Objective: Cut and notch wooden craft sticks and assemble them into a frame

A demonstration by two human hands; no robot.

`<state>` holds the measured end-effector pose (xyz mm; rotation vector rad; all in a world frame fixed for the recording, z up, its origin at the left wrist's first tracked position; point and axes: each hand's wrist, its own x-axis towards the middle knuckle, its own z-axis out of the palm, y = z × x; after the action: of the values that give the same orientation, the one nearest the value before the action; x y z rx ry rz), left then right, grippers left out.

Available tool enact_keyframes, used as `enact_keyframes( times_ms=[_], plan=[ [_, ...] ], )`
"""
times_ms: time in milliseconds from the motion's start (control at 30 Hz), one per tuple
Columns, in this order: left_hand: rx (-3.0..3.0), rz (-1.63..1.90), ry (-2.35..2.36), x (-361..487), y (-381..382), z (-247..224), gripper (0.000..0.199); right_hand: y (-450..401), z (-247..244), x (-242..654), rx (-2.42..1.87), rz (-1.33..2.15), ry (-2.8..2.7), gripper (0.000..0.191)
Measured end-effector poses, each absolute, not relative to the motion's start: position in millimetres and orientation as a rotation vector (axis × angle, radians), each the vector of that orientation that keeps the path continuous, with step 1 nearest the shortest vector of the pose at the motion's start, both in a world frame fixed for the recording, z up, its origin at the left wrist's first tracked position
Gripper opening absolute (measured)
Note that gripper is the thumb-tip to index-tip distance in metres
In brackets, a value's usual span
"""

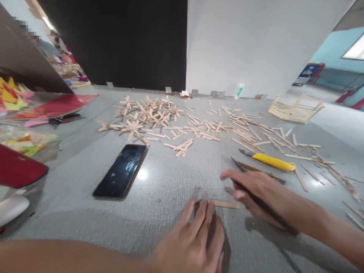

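My left hand [196, 235] is near the front of the grey table, its fingertips pressing on the left end of a flat wooden stick [226, 204]. Something small and dark shows at those fingertips, too unclear to name. To the right, my right hand [256, 189] is closed around a long dark pointed tool [264, 206], whose tip points up and left, above the table. Just behind that hand lies a thin brown strip [264, 174]. A yellow utility knife [273, 161] rests beyond it, blade to the left.
A black phone [121, 171] lies left of centre. Many wooden pieces [150, 113] are piled and scattered behind and to the right. A small wooden frame [295, 110] stands at the back right. A red object [19, 167] and white object [13, 209] sit left.
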<state>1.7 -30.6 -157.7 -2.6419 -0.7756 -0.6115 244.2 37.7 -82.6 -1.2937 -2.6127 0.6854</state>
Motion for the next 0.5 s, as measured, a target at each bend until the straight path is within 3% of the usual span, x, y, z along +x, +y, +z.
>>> enact_keyframes(
  times_ms=[133, 267, 500],
  plan=[
    [-2.657, -0.592, -0.786, 1.2, -30.3, -159.7, 0.041, 33.0, -95.8, 232.6, -1.461, 1.058, -2.138, 0.043],
    [-2.687, -0.562, -0.819, 1.7, -30.8, -161.1, 0.044, 30.9, -108.8, 218.0, -1.476, 1.638, -1.753, 0.033],
    [-2.737, -0.583, -0.826, 2.7, -30.3, -159.1, 0.041, 33.2, -121.3, 218.8, -1.404, 1.734, -1.575, 0.040]
  ],
)
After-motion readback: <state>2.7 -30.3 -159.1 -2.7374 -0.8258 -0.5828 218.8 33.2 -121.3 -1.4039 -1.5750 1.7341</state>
